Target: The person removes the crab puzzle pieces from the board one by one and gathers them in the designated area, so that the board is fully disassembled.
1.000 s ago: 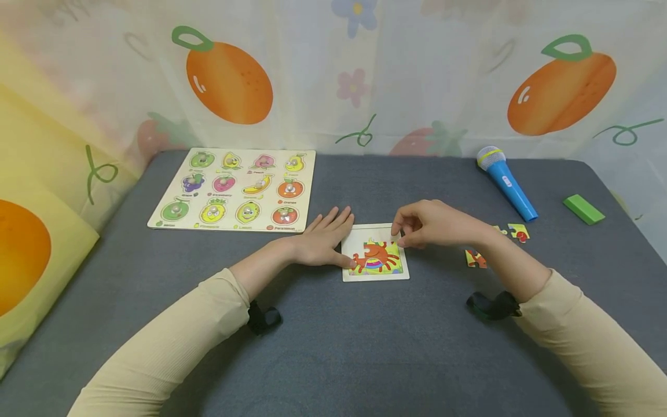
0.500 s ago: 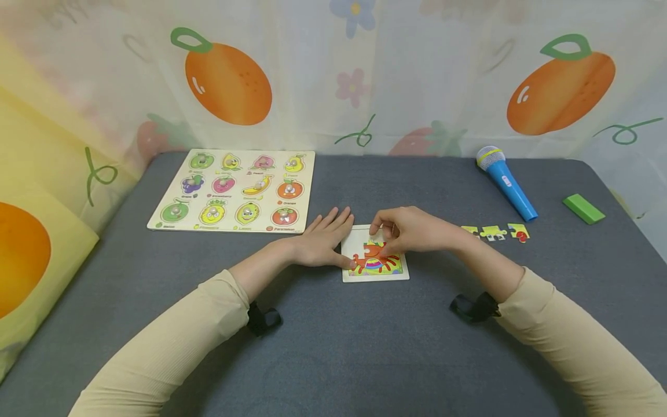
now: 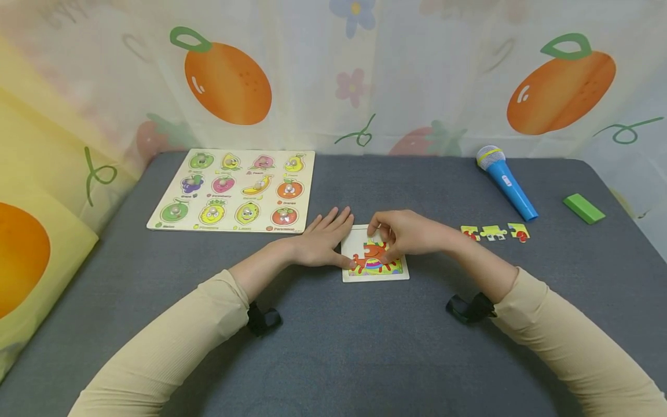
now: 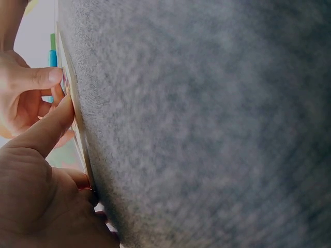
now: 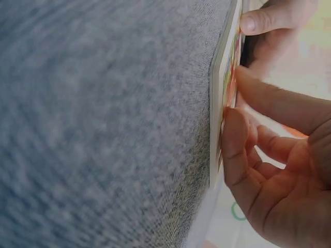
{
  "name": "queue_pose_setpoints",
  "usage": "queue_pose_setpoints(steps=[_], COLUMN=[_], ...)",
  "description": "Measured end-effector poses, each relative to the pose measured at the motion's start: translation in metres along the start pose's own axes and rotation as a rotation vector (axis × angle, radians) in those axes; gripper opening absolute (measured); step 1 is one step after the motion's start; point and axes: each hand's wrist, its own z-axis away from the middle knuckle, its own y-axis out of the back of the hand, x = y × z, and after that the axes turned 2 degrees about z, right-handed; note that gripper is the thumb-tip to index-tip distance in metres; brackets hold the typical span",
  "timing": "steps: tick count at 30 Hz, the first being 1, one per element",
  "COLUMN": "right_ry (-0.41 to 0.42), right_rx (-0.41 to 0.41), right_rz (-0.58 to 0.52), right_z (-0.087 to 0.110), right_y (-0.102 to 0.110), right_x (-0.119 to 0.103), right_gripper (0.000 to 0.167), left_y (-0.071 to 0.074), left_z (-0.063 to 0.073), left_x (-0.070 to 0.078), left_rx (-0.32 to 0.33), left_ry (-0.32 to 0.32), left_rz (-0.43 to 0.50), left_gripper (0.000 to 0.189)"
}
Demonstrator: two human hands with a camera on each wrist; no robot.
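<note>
A small white-framed jigsaw puzzle (image 3: 346,277) with an orange crab picture lies on the table in the head view. My left hand (image 3: 323,240) lies flat at its left side, fingers spread and thumb on the frame's lower left. Over the puzzle's right part, my right hand (image 3: 409,231) has its thumb and index finger bent around an orange puzzle piece (image 3: 373,251) in the picture. The right wrist view shows that thumb and index finger (image 5: 235,129) touching the puzzle's face. The palm and fingers hide part of the picture.
Several loose puzzle pieces (image 3: 492,233) lie in a row to the right. Behind them are a blue toy microphone (image 3: 510,188) and a green block (image 3: 584,209). A fruit peg board (image 3: 229,200) lies back left. A fruit-print curtain (image 3: 312,75) hangs behind the table.
My right hand has moved left from the puzzle's right edge to over the picture, then hardly shifted. Its forearm uncovers the row of loose pieces. The left hand has stayed in place.
</note>
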Motion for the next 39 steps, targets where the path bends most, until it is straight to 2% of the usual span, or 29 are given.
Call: queue_pose_setpoints(steps=[16, 31, 39], right_ry=[-0.014, -0.006, -0.005], right_rx=[-0.007, -0.016, -0.002], right_rz=[0.010, 0.017, 0.014], right_z=[-0.0003, -0.0030, -0.0005], right_y=[-0.0028, -0.0042, -0.0036], right_x=[-0.0013, 0.0013, -0.0015], right_gripper=[0.045, 0.044, 0.045], left_y=[-0.0015, -0.0007, -0.0027], left_z=[-0.0009, 0.0006, -0.0031], left_x=[0.0003, 0.0005, -0.0018], left_rx=[0.004, 0.007, 0.009], left_ry=[0.015, -0.005, 0.014], left_rz=[0.006, 0.006, 0.019], left_gripper=[0.098, 0.098, 0.099])
